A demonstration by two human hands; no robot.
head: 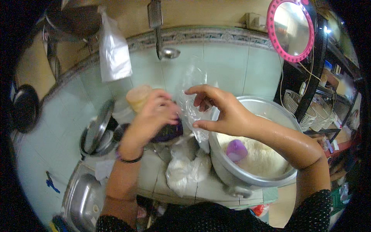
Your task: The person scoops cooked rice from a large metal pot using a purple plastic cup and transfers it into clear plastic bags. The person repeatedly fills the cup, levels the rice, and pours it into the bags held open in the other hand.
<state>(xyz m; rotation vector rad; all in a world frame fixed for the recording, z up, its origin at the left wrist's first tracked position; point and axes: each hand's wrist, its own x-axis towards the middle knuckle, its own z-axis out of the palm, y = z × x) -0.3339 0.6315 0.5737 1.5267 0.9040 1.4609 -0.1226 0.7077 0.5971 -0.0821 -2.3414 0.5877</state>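
Observation:
My right hand point(223, 111) hovers left of the large metal pot's far rim, thumb and index finger wide apart. Beside its fingers is clear, crumpled plastic point(192, 108); whether they touch it I cannot tell. Blurred, my left hand point(158, 111) is over a dark purple object point(169, 130), and its fingers are not clear. The round metal pot point(217, 165) holds pale, grainy contents point(258, 156), perhaps rice, with a purple cup point(236, 151) lying in them. On the tiled counter in front sits a clear plastic bag point(185, 174) with whitish contents.
A steel sink point(84, 200) is at lower left, below a metal pot with a tilted lid point(101, 124). A yellowish container point(137, 97) stands behind my left hand. On the wall hang plastic bags point(116, 55), a ladle point(169, 53) and a pink-framed mirror point(292, 32). Shelves point(321, 95) are at right.

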